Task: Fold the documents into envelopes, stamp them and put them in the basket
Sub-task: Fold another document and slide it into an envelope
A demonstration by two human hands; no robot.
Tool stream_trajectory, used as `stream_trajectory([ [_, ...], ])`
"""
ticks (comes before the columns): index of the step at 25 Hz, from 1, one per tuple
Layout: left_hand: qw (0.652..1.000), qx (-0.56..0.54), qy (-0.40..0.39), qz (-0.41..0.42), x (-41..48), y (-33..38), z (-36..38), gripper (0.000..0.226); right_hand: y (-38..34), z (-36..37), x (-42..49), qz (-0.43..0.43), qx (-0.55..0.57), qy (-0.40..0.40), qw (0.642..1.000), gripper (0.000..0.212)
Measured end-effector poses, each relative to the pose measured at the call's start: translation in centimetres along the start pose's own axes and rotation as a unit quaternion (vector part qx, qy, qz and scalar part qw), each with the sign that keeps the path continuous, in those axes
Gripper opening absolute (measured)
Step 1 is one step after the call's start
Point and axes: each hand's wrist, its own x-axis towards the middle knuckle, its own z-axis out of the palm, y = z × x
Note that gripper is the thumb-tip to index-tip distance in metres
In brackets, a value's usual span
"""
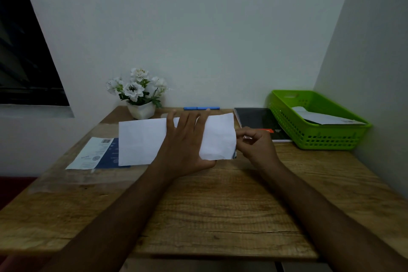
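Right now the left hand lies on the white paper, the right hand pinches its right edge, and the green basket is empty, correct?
No: the head view shows a white envelope lying in the basket. The left hand, paper and right hand are as stated.

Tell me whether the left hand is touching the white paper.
Touching. The head view shows the left hand lying on the white paper, its straight fingers spread across the sheet.

Before you, paper [141, 141] is lying mid-surface [220, 205], a leaflet [95, 154] sitting left of it, notebook [256, 119] and basket [331, 139] right, flowers [136, 88] behind.
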Motion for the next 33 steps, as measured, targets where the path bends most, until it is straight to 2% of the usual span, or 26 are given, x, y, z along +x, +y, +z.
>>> stream_trajectory([
  [3, 1.0, -0.009, -0.005, -0.006, 0.0, -0.2, 0.0, 0.108, -0.2, -0.2, 0.1, 0.023, 0.076, 0.01, 0.997, 0.004],
  [5, 1.0, -0.006, -0.008, -0.011, 0.0, -0.2, 0.0, 0.11, -0.6, -0.5, 0.1, 0.08, 0.15, -0.019, 0.985, 0.023],
  [7, 1.0, 0.002, -0.009, -0.012, 0.0, -0.2, 0.0, 0.111, -0.6, -0.6, 0.0, 0.102, 0.132, -0.069, 0.984, 0.027],
  [10, 1.0, 0.009, 0.011, -0.003, -0.1, -0.1, 0.1, 0.109, -0.2, -0.3, -0.3, 0.055, 0.084, -0.115, 0.988, 0.026],
  [16, 0.991, 0.005, 0.13, -0.009, 0.3, 0.2, 0.1, 0.098, 0.3, -0.4, 0.0, 0.018, 0.103, 0.006, 0.995, 0.028],
  [20, 0.977, -0.064, 0.198, 0.035, -0.1, 0.8, 0.2, 0.078, 0.3, -0.3, 0.3, -0.006, 0.17, 0.085, 0.982, 0.022],
  [23, 0.968, -0.167, 0.188, 0.005, -0.1, 1.7, -0.2, 0.054, 0.2, -0.3, 0.3, -0.045, 0.19, 0.134, 0.971, 0.019],
  [25, 0.937, -0.321, 0.133, -0.036, 0.0, 2.1, -0.4, 0.056, 0.2, 0.0, 0.1, -0.093, 0.179, 0.142, 0.969, 0.024],
  [26, 0.904, -0.412, 0.1, -0.059, 0.0, 2.2, -0.4, 0.062, 0.2, 0.3, 0.0, -0.119, 0.162, 0.134, 0.97, 0.03],
  [28, 0.814, -0.571, 0.049, -0.09, -0.1, 2.1, -0.2, 0.074, 0.3, 0.8, -0.5, -0.174, 0.102, 0.104, 0.974, 0.046],
  [30, 0.75, -0.652, 0.034, -0.102, -0.1, 1.8, 0.1, 0.079, 0.4, 1.1, -0.7, -0.212, 0.032, 0.068, 0.974, 0.052],
  [33, 0.708, -0.693, 0.05, -0.131, 0.0, 2.1, 0.2, 0.071, 0.8, 1.3, -1.0, -0.243, -0.033, 0.001, 0.97, 0.057],
])
